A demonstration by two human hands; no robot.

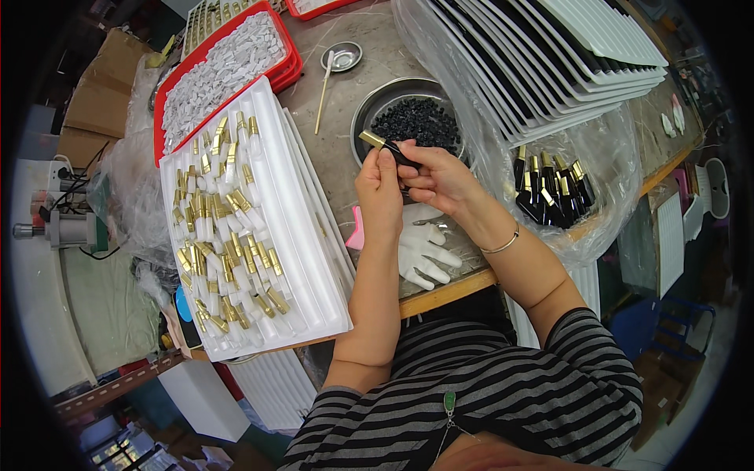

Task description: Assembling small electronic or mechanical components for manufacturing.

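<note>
Both my hands meet over the near rim of a round metal pan (360, 110) that holds many small black pieces (416, 122). Between them is a slim black tube with a gold end (372, 140), the gold end pointing up and to the left. My left hand (380, 187) pinches it just below the gold part. My right hand (441, 177) has its fingers closed around the black part, which they partly hide. Below the hands lie a white glove (426, 250) and a pink piece (356, 228) on the table.
On the left, a white ribbed tray (322, 302) holds many gold-and-white pieces (228, 228). Behind it stands a red tray (292, 67) of small white pieces. A stick (323, 102) leans on a small metal dish (345, 53). Black-and-gold tubes (554, 188) lie on plastic near stacked trays (565, 78).
</note>
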